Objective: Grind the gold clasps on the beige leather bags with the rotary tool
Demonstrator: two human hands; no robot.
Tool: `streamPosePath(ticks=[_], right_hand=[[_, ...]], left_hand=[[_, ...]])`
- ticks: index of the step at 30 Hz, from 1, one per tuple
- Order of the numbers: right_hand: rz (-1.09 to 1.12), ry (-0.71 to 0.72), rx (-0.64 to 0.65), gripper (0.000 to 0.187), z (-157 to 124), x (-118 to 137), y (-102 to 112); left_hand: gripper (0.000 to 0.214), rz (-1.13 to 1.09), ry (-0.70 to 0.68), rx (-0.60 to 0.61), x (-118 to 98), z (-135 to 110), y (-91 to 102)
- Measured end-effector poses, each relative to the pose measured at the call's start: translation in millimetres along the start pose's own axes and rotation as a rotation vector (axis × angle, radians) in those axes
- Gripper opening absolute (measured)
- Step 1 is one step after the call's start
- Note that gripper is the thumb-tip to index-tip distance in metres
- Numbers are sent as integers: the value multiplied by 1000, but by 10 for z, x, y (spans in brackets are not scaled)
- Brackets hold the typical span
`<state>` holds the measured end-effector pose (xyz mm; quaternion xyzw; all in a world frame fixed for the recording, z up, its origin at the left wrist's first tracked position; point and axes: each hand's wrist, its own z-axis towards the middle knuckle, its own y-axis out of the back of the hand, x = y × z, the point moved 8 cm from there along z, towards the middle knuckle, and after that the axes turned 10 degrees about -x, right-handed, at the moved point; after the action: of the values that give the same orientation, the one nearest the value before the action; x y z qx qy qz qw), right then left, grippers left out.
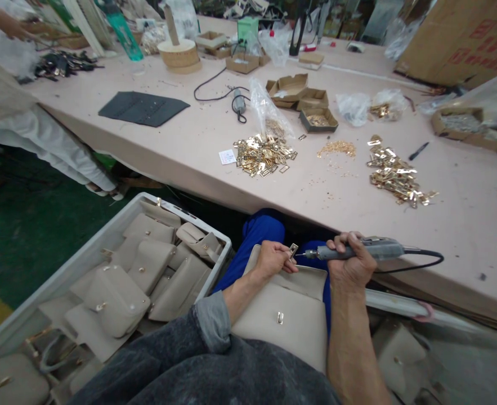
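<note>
Crate of beige handbags, left. Left hand pinches a small metal clasp at the upper edge of the beige handbag on the lap. Right hand grips the corded electric screwdriver, its bit at the clasp.

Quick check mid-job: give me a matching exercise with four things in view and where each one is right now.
Things
1 corded power tool
2 small metal clasp
3 beige bag
4 white crate

Places
A on the lap
B gripped in the right hand
C at the person's left, full of bags
D pinched in the left hand

Pairs: 1-B, 2-D, 3-A, 4-C
</note>
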<state>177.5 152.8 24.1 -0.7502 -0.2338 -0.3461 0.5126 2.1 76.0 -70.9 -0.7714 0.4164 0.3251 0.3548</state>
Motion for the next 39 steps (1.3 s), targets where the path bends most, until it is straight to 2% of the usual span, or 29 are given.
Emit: streamPosePath(ticks=[5, 14, 23, 32, 39], right_hand=[[-17, 20, -3, 27, -46, 6, -40], [-49, 58, 13, 29, -102, 19, -89], [-38, 59, 3, 31, -120, 13, -110], [-58, 62, -4, 33, -130, 19, -118], [-64, 85, -11, 34, -161, 14, -156]], left_hand=[[36, 10, -66, 4, -15, -34, 4], [29, -62, -55, -13, 17, 4, 15], [32, -82, -31, -29, 31, 11, 18], [11, -103, 12, -24, -6, -14, 2], [10, -67, 11, -24, -12, -21, 6]])
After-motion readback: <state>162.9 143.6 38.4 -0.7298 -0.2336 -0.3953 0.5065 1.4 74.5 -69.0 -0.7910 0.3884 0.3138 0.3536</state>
